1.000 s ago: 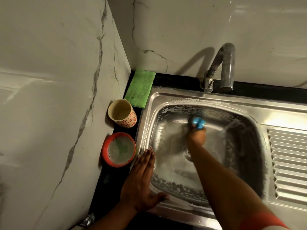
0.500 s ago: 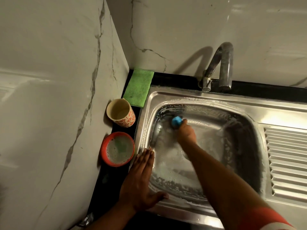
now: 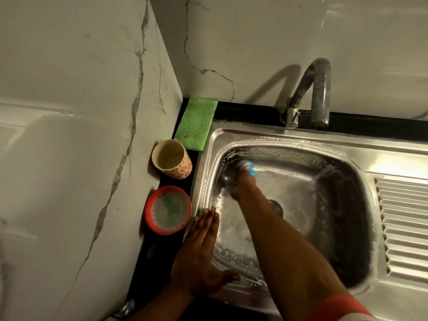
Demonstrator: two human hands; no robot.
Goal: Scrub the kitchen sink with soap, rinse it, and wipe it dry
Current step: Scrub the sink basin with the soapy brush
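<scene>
The steel sink [image 3: 287, 135] has soapy foam streaked over its basin walls and floor. My right hand [image 3: 243, 184] is down inside the basin at the far left corner and grips a blue scrubber [image 3: 251, 170] pressed against the back wall. Flat on the sink's left rim lies my left hand [image 3: 201, 253], its fingers straight and together and its thumb on the front rim. The drain [image 3: 276, 206] shows just right of my right forearm.
A red bowl of foamy green liquid [image 3: 168, 210] and a patterned cup [image 3: 172, 162] stand on the black counter left of the sink. A green cloth [image 3: 196, 122] lies in the back corner. The tap [image 3: 310, 96] curves over the back rim; a ribbed drainboard [image 3: 403, 228] lies to the right.
My right hand has swept the blue scrubber leftward along the basin's back wall, from near the middle to the far left corner. My left hand has stayed on the rim.
</scene>
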